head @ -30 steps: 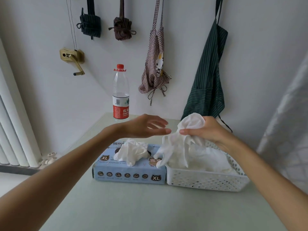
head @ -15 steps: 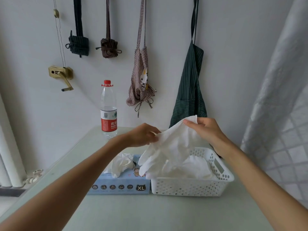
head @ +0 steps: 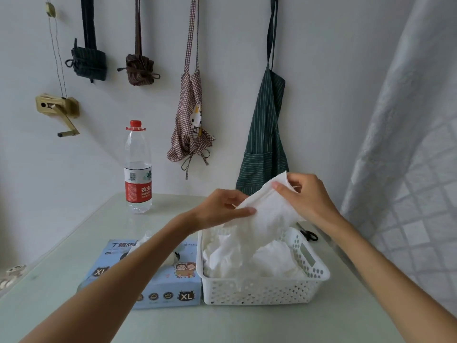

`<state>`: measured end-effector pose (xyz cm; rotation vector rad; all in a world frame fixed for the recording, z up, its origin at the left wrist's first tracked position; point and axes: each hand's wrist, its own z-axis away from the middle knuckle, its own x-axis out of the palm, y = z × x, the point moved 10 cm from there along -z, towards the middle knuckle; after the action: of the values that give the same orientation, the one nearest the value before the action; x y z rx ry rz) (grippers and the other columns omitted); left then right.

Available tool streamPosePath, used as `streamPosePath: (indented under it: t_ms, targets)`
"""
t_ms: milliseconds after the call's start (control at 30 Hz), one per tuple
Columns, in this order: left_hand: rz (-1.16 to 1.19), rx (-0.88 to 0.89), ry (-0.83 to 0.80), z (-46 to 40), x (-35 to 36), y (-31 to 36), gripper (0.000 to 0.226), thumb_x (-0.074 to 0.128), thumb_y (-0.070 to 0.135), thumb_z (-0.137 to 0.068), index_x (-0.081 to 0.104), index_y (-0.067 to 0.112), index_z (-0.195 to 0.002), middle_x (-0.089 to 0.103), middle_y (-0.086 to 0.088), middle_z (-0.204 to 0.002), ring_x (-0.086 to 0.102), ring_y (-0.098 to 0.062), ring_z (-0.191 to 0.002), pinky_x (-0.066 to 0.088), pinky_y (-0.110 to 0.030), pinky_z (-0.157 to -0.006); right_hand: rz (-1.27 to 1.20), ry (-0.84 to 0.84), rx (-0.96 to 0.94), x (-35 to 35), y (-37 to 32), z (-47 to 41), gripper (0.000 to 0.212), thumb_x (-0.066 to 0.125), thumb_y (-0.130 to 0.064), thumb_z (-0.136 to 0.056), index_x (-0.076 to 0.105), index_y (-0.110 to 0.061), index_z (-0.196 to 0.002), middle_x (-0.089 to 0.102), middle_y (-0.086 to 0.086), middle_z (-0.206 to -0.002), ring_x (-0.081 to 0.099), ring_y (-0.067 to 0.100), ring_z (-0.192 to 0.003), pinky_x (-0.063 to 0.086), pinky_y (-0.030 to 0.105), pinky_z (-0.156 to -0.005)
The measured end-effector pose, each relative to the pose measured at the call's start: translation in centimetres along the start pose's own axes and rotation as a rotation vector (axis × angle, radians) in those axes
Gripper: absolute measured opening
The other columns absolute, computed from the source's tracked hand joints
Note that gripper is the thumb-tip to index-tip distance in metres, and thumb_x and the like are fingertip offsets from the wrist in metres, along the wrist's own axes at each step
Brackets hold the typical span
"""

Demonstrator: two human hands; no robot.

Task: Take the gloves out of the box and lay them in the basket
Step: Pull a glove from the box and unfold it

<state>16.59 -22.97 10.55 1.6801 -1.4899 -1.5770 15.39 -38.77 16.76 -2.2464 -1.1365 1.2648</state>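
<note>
Both hands, left hand (head: 222, 209) and right hand (head: 306, 196), pinching glove (head: 267, 209) edges above basket (head: 259, 290), box (head: 163, 285) touching alongside

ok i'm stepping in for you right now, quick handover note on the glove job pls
Left hand: pinches the lower cuff edge of a white glove.
Right hand: pinches the glove's upper cuff corner; its fingers hang into the basket.
Basket: right of the box, touching it, on the table; several gloves already lie inside.
Box: open, with another glove poking out of the top.
Left: lay this glove down, then take the next one; how many remain in the box cannot be seen.
</note>
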Motion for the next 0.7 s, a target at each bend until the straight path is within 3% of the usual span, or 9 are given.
streamPosePath:
  t_ms: [100, 200, 367, 467, 533, 633, 700]
  targets:
    - [-0.046, -0.019, -0.086, -0.3, 0.6, -0.5, 0.021, 0.067, 0.026, -0.087, 0.071, 0.010, -0.099, 0.072, -0.008, -0.100, 0.065, -0.012, -0.084, 0.054, -0.031, -0.081, -0.018, -0.012, 0.017, -0.7, 1.4, -0.2, 0.018, 0.066, -0.029, -0.088, 0.072, -0.013, -0.082, 0.072, 0.010, -0.079, 0.066, 0.030, -0.079, 0.050, 0.032, -0.065]
    - [-0.039, -0.023, -0.113, -0.5, 0.4, -1.1, 0.021, 0.064, 0.027, -0.089, 0.073, 0.010, -0.096, 0.073, -0.003, -0.094, 0.064, -0.003, -0.080, 0.052, -0.018, -0.073, -0.079, -0.010, 0.026, -1.2, 2.0, -0.1, 0.008, 0.066, -0.024, -0.089, 0.073, -0.022, -0.084, 0.073, -0.008, -0.077, 0.068, 0.009, -0.071, 0.050, 0.016, -0.062]
    - [-0.037, -0.005, -0.053, -0.4, -1.1, -2.4, 0.019, 0.055, 0.016, -0.094, 0.069, 0.007, -0.104, 0.069, 0.000, -0.101, 0.063, 0.000, -0.089, 0.045, -0.007, -0.079, -0.096, -0.018, 0.037, -0.7, 2.7, -0.1, 0.009, 0.065, -0.025, -0.090, 0.073, -0.020, -0.089, 0.073, -0.009, -0.081, 0.070, 0.007, -0.075, 0.056, 0.028, -0.073]
    - [-0.062, -0.014, 0.078, 0.1, -2.7, -3.1, 0.022, 0.051, 0.011, -0.096, 0.066, 0.001, -0.109, 0.067, -0.008, -0.105, 0.061, -0.011, -0.095, 0.043, -0.006, -0.078, -0.105, 0.012, 0.026, 0.7, 2.5, 0.4, 0.019, 0.064, -0.027, -0.090, 0.072, -0.011, -0.087, 0.073, 0.009, -0.080, 0.068, 0.032, -0.079, 0.054, 0.047, -0.073]
    - [-0.051, -0.006, 0.165, 1.0, -4.0, -2.7, 0.021, 0.049, 0.008, -0.097, 0.065, 0.001, -0.109, 0.066, -0.008, -0.102, 0.060, -0.011, -0.090, 0.043, -0.006, -0.075, -0.126, 0.044, 0.003, 1.9, 1.4, 0.7, 0.028, 0.064, -0.031, -0.090, 0.069, -0.004, -0.085, 0.069, 0.020, -0.079, 0.064, 0.040, -0.077, 0.053, 0.049, -0.068]
    - [-0.028, -0.003, 0.392, 3.8, -7.6, -1.7, 0.023, 0.047, 0.007, -0.097, 0.065, 0.009, -0.111, 0.065, 0.002, -0.099, 0.056, 0.004, -0.087, 0.041, -0.003, -0.072, -0.217, 0.048, -0.051, 4.1, -2.1, 1.5, 0.026, 0.064, -0.027, -0.090, 0.068, -0.004, -0.080, 0.065, 0.019, -0.069, 0.051, 0.028, -0.057, 0.040, 0.033, -0.054]
    - [-0.030, -0.013, 0.603, 6.1, -10.5, -1.0, 0.024, 0.047, 0.007, -0.096, 0.067, 0.014, -0.108, 0.065, 0.005, -0.097, 0.056, 0.004, -0.086, 0.041, -0.009, -0.073, -0.342, 0.017, -0.052, 5.8, -4.5, 2.0, 0.023, 0.063, -0.025, -0.091, 0.065, -0.009, -0.074, 0.054, 0.006, -0.053, 0.039, 0.016, -0.052, 0.032, 0.027, -0.048]
